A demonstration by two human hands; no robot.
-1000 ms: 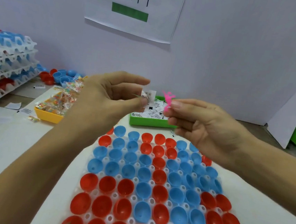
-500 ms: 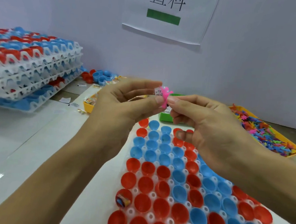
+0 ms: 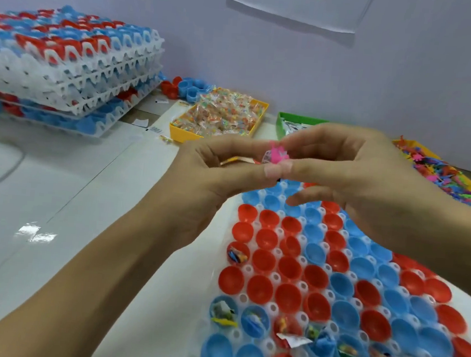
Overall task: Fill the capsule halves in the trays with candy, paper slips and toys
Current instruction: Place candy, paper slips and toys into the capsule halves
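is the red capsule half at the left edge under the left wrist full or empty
Partly filled. That red capsule half holds small colourful items, while the red halves beside it show only bare insides. What the items are is too blurred to tell.

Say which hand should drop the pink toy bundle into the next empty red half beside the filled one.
Left. The left hand shares the pinch on the pink toy and hangs nearer the tray's left column, where the empty red half sits beside the filled red half. The right hand would probably have to cross over.

A pale lilac wall [image 3: 130,1] rises behind the glossy white tabletop [image 3: 55,189]; a paper sheet [image 3: 296,8] hangs on that wall.
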